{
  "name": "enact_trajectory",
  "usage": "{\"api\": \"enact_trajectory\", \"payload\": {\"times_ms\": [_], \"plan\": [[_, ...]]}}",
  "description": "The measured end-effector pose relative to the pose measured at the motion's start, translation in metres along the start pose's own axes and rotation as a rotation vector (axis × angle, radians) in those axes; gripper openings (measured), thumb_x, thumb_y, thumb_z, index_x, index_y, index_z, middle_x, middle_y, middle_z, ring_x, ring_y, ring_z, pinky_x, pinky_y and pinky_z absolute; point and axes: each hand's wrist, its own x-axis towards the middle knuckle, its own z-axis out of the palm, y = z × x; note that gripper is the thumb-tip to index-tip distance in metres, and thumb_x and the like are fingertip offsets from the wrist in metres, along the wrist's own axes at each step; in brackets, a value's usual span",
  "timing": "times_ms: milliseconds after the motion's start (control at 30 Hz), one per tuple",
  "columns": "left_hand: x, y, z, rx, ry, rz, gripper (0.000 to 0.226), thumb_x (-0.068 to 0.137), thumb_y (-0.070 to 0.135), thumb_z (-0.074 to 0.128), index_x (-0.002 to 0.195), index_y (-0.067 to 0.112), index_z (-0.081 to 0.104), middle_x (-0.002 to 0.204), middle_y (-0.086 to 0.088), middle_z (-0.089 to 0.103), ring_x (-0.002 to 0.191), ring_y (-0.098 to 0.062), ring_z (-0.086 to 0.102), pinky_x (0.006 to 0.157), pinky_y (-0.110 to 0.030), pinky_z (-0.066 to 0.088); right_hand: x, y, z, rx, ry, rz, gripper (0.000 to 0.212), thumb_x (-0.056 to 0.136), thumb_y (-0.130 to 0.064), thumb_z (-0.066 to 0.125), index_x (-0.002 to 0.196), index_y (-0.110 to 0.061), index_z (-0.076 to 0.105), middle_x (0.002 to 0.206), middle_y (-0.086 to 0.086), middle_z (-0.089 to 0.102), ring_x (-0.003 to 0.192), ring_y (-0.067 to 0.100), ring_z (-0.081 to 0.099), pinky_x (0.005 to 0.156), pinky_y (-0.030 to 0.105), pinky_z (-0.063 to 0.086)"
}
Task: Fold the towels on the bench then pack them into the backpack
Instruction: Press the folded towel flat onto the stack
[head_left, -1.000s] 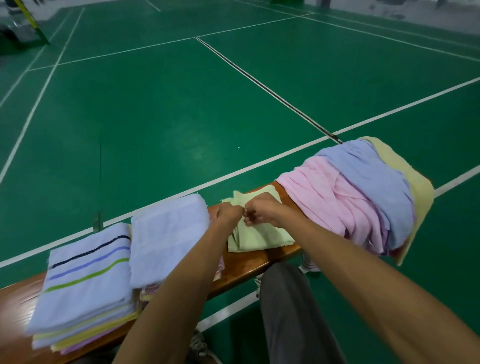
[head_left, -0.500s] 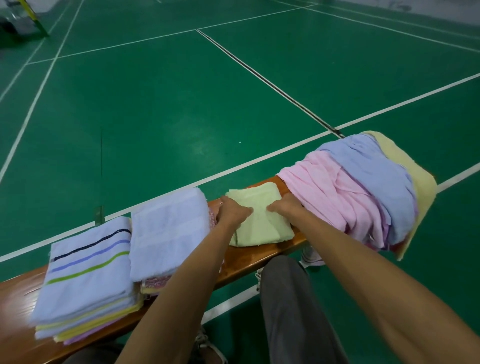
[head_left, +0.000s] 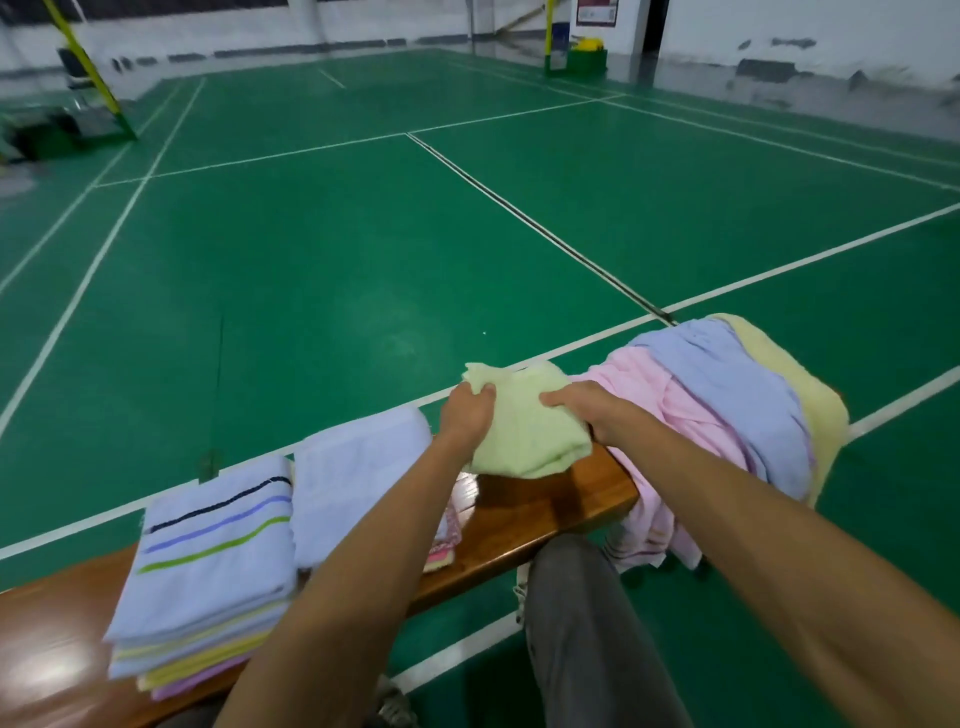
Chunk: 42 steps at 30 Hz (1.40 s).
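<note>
A folded light green towel (head_left: 524, 431) is held a little above the wooden bench (head_left: 545, 509). My left hand (head_left: 465, 415) grips its left edge and my right hand (head_left: 582, 402) grips its right side. To the right, unfolded pink (head_left: 670, 415), lavender-blue (head_left: 727, 389) and yellow (head_left: 800, 395) towels hang in a heap over the bench end. Left of my arms lies a folded white towel (head_left: 358, 478), with a patterned pink cloth (head_left: 441, 545) under it. Further left stands a stack of folded towels topped by a striped one (head_left: 208, 561). No backpack is in view.
The bench runs from lower left to centre right along a green sports court with white lines (head_left: 363, 249). My grey-trousered leg (head_left: 582, 623) is beneath the bench's near edge. Net posts (head_left: 88, 78) and a white wall stand far away.
Both hands went from pressing the green towel flat on the bench to gripping its sides and lifting it off the wood. The camera tilted upward, showing more of the court.
</note>
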Motion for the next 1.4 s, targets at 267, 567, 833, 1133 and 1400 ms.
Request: {"api": "enact_trajectory", "payload": {"times_ms": [267,567,833,1133,1400], "plan": [[-0.030,0.013,-0.068,-0.058,0.124,0.063,0.035,0.100,0.031,0.049,0.124,0.008,0.061,0.117,-0.011,0.065,0.105,-0.033,0.061,0.092,-0.038,0.050,-0.044,-0.044,0.039,-0.005,-0.024,-0.157,0.029,0.092,-0.014,0.071,0.115,-0.003,0.059,0.102,0.012,0.068,0.082,0.025,0.066,0.065,0.031,0.053],[-0.060,-0.033,-0.161,-0.111,0.248,-0.015,0.051,0.085,0.042,0.053,0.119,0.007,0.063,0.115,-0.015,0.067,0.103,-0.037,0.064,0.091,-0.042,0.054,-0.085,-0.067,0.129,-0.065,-0.127,-0.233,0.038,0.089,-0.013,0.073,0.120,-0.001,0.058,0.114,0.016,0.068,0.093,0.030,0.068,0.073,0.038,0.058],[-0.096,-0.091,-0.244,0.072,0.362,-0.062,0.044,0.097,0.033,0.054,0.127,0.002,0.060,0.125,-0.016,0.062,0.112,-0.038,0.059,0.093,-0.038,0.049,-0.116,-0.062,0.225,-0.107,-0.288,-0.201,0.041,0.092,-0.015,0.070,0.127,-0.002,0.053,0.115,0.016,0.066,0.094,0.032,0.066,0.071,0.042,0.057],[-0.127,-0.161,-0.304,0.154,0.446,-0.124,0.048,0.104,0.032,0.045,0.141,0.003,0.051,0.141,-0.021,0.054,0.126,-0.039,0.053,0.103,-0.041,0.043,-0.138,-0.046,0.308,-0.128,-0.318,-0.230,0.044,0.089,-0.023,0.072,0.124,-0.003,0.053,0.121,0.015,0.064,0.105,0.034,0.065,0.090,0.049,0.058],[-0.130,-0.187,-0.292,0.315,0.354,-0.309,0.063,0.096,0.011,0.046,0.153,0.002,0.020,0.136,-0.025,0.054,0.118,-0.040,0.057,0.092,-0.044,0.050,-0.141,-0.018,0.329,-0.682,-0.114,-0.452,0.035,0.093,-0.025,0.060,0.120,-0.005,0.052,0.119,0.012,0.061,0.095,0.027,0.057,0.071,0.031,0.042]]}}
